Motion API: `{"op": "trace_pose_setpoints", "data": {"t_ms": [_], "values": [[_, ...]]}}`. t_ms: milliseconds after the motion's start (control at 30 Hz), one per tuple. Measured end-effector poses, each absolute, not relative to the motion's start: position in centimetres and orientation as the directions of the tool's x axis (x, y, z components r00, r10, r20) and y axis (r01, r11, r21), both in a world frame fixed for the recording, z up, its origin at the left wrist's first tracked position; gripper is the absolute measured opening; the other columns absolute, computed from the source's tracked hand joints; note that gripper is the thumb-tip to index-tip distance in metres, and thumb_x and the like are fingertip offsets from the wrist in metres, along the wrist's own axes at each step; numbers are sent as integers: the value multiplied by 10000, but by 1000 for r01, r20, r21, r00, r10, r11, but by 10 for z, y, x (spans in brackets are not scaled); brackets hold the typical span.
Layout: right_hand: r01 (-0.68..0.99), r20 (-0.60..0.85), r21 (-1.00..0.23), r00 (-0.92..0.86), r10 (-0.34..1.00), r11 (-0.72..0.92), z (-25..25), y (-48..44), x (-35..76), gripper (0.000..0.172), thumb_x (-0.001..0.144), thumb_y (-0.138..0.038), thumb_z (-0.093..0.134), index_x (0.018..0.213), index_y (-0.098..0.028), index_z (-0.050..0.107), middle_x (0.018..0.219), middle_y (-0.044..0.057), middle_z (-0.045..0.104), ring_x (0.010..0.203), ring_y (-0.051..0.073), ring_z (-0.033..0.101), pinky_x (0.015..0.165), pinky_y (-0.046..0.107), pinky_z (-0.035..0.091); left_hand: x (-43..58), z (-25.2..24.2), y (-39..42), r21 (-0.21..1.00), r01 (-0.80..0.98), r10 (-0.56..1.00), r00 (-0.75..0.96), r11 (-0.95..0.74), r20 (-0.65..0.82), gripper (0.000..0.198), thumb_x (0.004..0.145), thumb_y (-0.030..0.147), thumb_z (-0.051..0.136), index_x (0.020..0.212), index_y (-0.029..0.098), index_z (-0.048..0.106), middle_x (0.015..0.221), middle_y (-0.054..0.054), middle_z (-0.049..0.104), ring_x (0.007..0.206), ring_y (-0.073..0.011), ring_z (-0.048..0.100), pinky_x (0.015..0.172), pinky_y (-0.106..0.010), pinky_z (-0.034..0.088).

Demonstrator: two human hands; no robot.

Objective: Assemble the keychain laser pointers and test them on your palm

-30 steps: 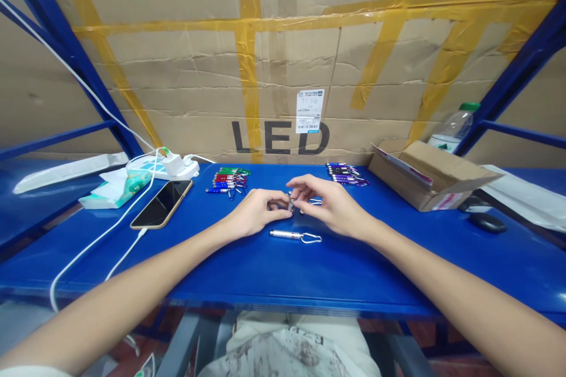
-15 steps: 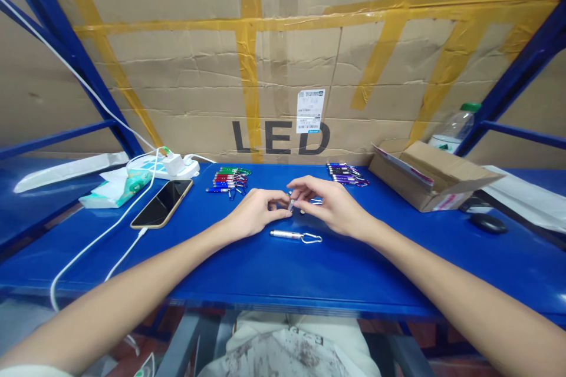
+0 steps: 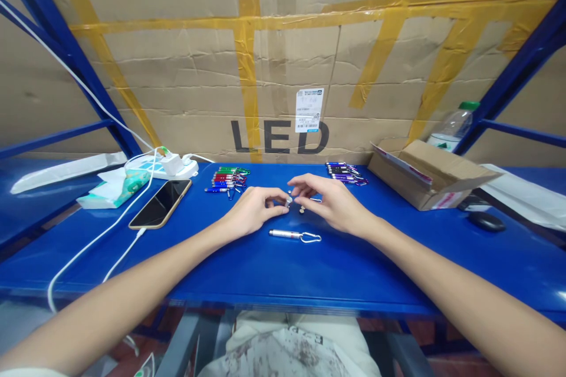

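Observation:
My left hand [image 3: 259, 210] pinches a small silvery piece [image 3: 289, 202] between thumb and fingertips; its exact kind is too small to make out. Just to the right, my right hand [image 3: 331, 199] hovers with thumb and fingers apart and nothing visible between them. Below its fingertips lie small round button-like discs [image 3: 302, 210] on the blue table [image 3: 283, 271]. A bit of silver metal [image 3: 315, 200] shows partly behind the right hand. Nearer to me lies a silver pen-shaped flashlight [image 3: 285, 234] with a carabiner clip [image 3: 311, 237] at its right end.
Coloured flashlights with clips lie in two groups, one at back left [image 3: 227, 179], one at back right [image 3: 345, 173]. Leftward are a phone [image 3: 161, 205] on a white cable, tissues [image 3: 115, 185] and a power strip [image 3: 170, 168]. An open cardboard box [image 3: 431, 174] and black mouse [image 3: 486, 221] sit right.
My right fingertips have parted from the silvery piece, which stays in my left fingers. The discs under my right hand show more clearly. The flashlight in front has stayed put.

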State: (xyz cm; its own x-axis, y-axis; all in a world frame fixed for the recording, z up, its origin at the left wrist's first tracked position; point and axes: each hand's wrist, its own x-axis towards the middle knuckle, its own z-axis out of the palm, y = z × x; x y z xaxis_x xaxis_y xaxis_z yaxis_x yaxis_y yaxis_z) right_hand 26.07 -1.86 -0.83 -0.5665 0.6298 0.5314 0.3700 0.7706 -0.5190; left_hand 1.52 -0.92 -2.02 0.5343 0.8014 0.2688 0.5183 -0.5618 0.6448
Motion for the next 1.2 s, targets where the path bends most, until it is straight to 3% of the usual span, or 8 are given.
{"op": "trace_pose_setpoints", "data": {"t_ms": [233,467,633,867,1200], "values": [[543,417,-332,-648,637,771,-15,-7,276,349,996,-159,646,1330,-259,663,1144,68,780,1072,272,693,939,444,571,14,-18,-8,613,566,824,483,-551,295,198,946,317,748,1109,238,826,875,5,800,722,-175,656,741,-282,475],[526,318,-327,-721,615,785,-12,-11,272,280,985,-133,661,1232,-246,727,1071,62,795,983,256,674,868,396,550,15,-20,-6,698,507,835,489,-506,250,202,938,294,746,1115,212,800,1087,-40,839,870,-200,742,829,-299,545],[518,325,-336,-720,613,787,-12,-11,271,236,992,-160,670,1197,-249,744,969,48,792,921,248,676,846,384,540,14,-22,-6,701,505,831,504,-503,233,213,939,319,749,1112,207,802,1074,-49,842,880,-209,754,830,-302,555],[515,465,-382,-611,641,768,-7,-12,272,341,1032,-225,640,1370,-265,664,1142,66,782,1032,260,679,939,424,548,14,-21,-8,623,555,811,530,-552,247,221,948,334,739,1129,228,811,1044,-10,835,724,-166,640,716,-274,465],[441,536,-411,-591,603,798,-6,-21,263,302,1057,-271,643,1359,-276,663,1158,61,766,1018,240,684,924,399,562,16,-16,-14,663,506,791,569,-552,225,201,949,325,744,1104,227,825,898,5,800,703,-161,611,711,-265,443]]}}
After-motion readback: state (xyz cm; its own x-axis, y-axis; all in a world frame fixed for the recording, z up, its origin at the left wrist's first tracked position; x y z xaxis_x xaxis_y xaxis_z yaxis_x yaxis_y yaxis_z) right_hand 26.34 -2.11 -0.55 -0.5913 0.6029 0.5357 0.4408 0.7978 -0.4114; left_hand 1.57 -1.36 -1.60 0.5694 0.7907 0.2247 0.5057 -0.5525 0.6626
